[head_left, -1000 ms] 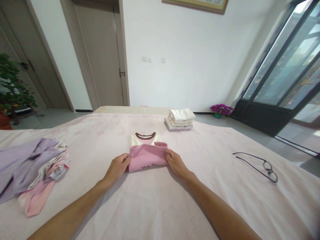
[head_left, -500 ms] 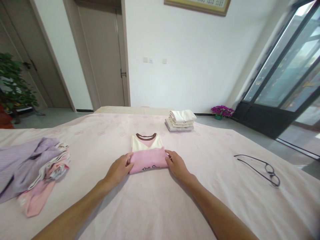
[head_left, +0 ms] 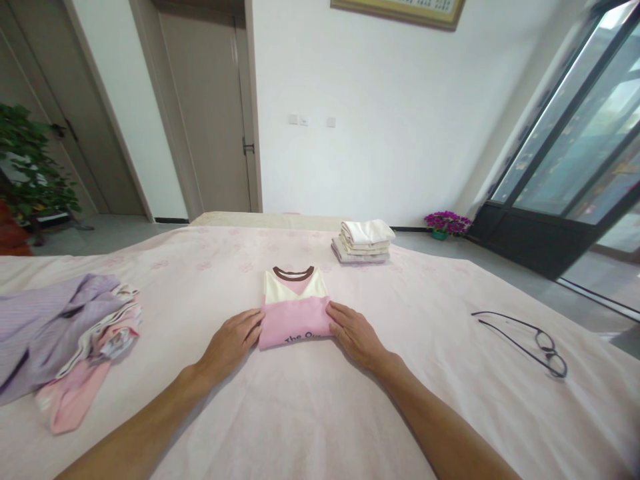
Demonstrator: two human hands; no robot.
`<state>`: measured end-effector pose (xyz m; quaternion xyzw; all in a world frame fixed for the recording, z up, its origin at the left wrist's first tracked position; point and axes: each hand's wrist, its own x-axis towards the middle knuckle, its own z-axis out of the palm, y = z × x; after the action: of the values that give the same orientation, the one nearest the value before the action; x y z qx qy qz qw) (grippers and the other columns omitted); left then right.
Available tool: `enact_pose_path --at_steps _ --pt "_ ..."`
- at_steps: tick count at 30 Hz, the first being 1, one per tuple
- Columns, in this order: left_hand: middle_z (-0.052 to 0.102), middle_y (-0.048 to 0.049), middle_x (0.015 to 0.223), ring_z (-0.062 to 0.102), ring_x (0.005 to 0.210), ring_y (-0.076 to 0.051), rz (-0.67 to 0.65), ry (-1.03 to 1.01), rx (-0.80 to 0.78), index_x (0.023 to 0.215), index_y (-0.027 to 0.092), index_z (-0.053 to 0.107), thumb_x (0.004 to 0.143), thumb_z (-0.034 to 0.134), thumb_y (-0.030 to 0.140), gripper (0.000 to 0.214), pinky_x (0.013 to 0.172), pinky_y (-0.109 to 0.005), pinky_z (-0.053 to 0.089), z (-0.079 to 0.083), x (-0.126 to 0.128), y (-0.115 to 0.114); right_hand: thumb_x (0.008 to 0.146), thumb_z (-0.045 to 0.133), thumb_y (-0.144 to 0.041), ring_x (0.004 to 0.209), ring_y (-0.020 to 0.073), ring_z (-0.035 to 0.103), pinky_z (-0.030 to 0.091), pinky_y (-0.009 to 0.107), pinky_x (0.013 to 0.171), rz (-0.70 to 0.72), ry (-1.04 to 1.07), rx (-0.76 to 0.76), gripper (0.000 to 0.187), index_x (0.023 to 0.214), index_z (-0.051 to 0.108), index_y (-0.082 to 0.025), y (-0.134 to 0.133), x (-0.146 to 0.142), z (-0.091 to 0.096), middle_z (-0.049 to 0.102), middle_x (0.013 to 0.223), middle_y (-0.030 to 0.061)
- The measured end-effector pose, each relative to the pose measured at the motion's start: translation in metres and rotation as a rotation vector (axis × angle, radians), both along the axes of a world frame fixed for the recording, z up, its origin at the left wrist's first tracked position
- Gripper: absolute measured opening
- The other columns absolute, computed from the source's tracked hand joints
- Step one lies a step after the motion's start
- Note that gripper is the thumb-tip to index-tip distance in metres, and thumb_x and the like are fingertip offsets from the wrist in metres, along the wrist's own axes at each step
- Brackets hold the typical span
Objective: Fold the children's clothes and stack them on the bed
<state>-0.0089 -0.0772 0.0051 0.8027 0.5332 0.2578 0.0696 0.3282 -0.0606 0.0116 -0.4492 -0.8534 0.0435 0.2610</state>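
While laying left hand (head_left: 233, 343) and right hand (head_left: 357, 333) unclenched on one shirt (head_left: 295, 317), leaves print (head_left: 303, 337) partly unreadable; shows one stack (head_left: 364, 241), one pile (head_left: 70, 333) cut off leftward.

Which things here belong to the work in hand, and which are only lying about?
In the work:
pink shirt, touched by left hand and right hand
probably folded stack and rumpled clothes

Apparently just lying about:
glasses
purple flowers beyond

The shirt (head_left: 295, 320), pink and cream with a brown collar (head_left: 294, 278), lies folded flat, collar end farthest away, dark lettering (head_left: 293, 339) along its near edge, nearer than and left of the folded stack (head_left: 364, 241).
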Motion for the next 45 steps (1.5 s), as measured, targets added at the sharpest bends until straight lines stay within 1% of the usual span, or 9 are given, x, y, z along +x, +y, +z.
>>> enact_pose_path --at_steps 10,14,17,24,30,34,40,43,45 --pt "0.072 -0.0040 0.100 0.067 0.087 -0.019 0.305 -0.188 -0.083 0.108 0.022 0.067 0.092 0.045 0.041 0.033 0.076 -0.028 0.047 0.015 0.008 0.015 0.090 0.050 -0.030 0.104 0.0201 0.064 0.047 0.034 0.095 -0.290 0.436 -0.220 0.032 0.115 0.068 -0.020 0.023 0.003 -0.009 0.070 0.114 0.0070" --pt "0.072 -0.0023 0.096 0.065 0.080 -0.017 0.346 -0.166 -0.109 0.094 0.022 0.067 0.090 0.050 0.040 0.025 0.070 -0.026 0.044 0.025 0.013 0.025 0.087 0.053 -0.027 0.092 0.0182 0.067 0.049 0.030 0.086 -0.337 0.420 -0.329 0.031 0.112 0.069 -0.020 0.037 -0.003 0.003 0.073 0.103 0.0043" --pt "0.073 -0.0019 0.092 0.066 0.080 -0.017 0.377 -0.116 -0.129 0.090 0.023 0.065 0.089 0.053 0.039 0.021 0.067 -0.026 0.042 0.030 0.021 0.030 0.085 0.056 -0.028 0.087 0.0178 0.067 0.047 0.029 0.082 -0.413 0.327 -0.305 0.029 0.109 0.071 -0.021 0.045 -0.010 0.012 0.074 0.098 0.0034" --pt "0.072 -0.0061 0.093 0.067 0.087 -0.021 0.325 0.072 -0.084 0.089 0.022 0.065 0.088 0.055 0.042 0.022 0.070 -0.028 0.043 0.027 0.034 0.032 0.090 0.053 -0.046 0.082 0.0208 0.067 0.045 0.029 0.069 -0.510 0.150 -0.211 0.031 0.090 0.074 -0.024 0.048 -0.029 0.008 0.074 0.088 0.0065" --pt "0.072 -0.0045 0.090 0.067 0.082 -0.020 0.359 0.163 -0.072 0.086 0.022 0.062 0.090 0.051 0.032 0.016 0.062 -0.026 0.039 0.027 0.034 0.032 0.089 0.056 -0.040 0.083 0.0200 0.064 0.045 0.029 0.069 -0.540 0.065 -0.107 0.024 0.088 0.073 -0.023 0.048 -0.037 0.005 0.071 0.091 0.0080" --pt "0.073 -0.0024 0.089 0.067 0.078 -0.020 0.391 0.069 -0.025 0.090 0.024 0.062 0.092 0.048 0.036 0.018 0.062 -0.027 0.039 0.026 0.030 0.034 0.091 0.053 -0.039 0.087 0.0193 0.064 0.045 0.029 0.072 -0.511 0.149 -0.068 0.023 0.089 0.072 -0.026 0.051 -0.034 0.006 0.072 0.093 0.0046" --pt "0.074 -0.0007 0.093 0.067 0.083 -0.018 0.398 -0.170 -0.222 0.096 0.024 0.063 0.088 0.054 0.039 0.019 0.065 -0.026 0.043 0.017 0.022 0.043 0.087 0.056 -0.037 0.075 0.0175 0.064 0.041 0.027 0.064 -0.506 0.261 -0.278 0.027 0.110 0.063 -0.023 0.058 -0.027 0.003 0.070 0.080 0.0000" --pt "0.072 -0.0015 0.100 0.067 0.084 -0.017 0.362 -0.133 -0.127 0.098 0.023 0.062 0.088 0.055 0.036 0.017 0.067 -0.027 0.045 0.015 0.021 0.042 0.084 0.061 -0.035 0.075 0.0165 0.063 0.040 0.027 0.063 -0.516 0.252 -0.184 0.026 0.107 0.060 -0.024 0.059 -0.024 0.000 0.068 0.083 -0.0010" --pt "0.069 -0.0024 0.103 0.066 0.086 -0.016 0.245 -0.114 -0.025 0.096 0.023 0.062 0.090 0.052 0.032 0.015 0.072 -0.027 0.047 0.014 0.019 0.040 0.084 0.060 -0.032 0.076 0.0159 0.062 0.041 0.027 0.065 -0.452 0.247 -0.129 0.021 0.103 0.061 -0.024 0.058 -0.021 -0.002 0.067 0.086 -0.0010"
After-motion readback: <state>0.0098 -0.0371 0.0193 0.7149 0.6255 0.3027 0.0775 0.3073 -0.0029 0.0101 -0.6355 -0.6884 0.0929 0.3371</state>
